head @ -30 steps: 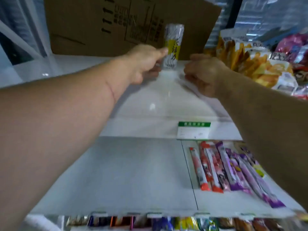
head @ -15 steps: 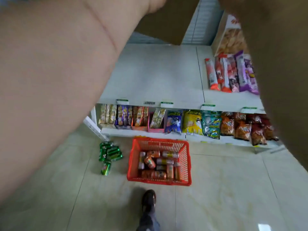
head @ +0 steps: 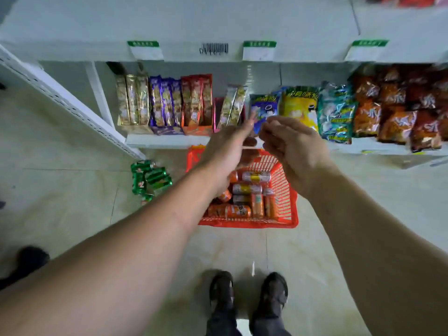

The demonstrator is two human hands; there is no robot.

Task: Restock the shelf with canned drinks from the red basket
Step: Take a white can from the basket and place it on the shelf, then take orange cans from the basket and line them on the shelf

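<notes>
Head view, looking down at the floor in front of the shelf (head: 184, 50).

Basket (head: 287, 190): red, on the floor at centre frame, just below the lowest shelf edge. It holds a loose pile of cans (head: 244, 198), orange and silver, lying on their sides. The basket's upper left part is hidden behind the hands.

Left hand (head: 226, 147): centre frame, above the basket, fingers extended forward and relaxed. Grip open, holding nothing that can be seen.

Right hand (head: 294, 146): just right of the left hand, also above the basket, fingers loosely curled with fingertips pointing left. No object visible in the grip. A thin pale strip shows between the two hands; whether either hand touches it cannot be told.

Green cans (head: 150, 177): a cluster lying on the floor left of the basket, apart from it.

Snack packs (head: 164, 103): upright in rows on the lowest shelf, upper centre. Chip bags (head: 397, 107) fill the same shelf at upper right.

Price tags (head: 259, 50): fixed along the edge of the shelf above.

Shoes (head: 249, 291): dark pair, bottom centre, on the floor.
</notes>
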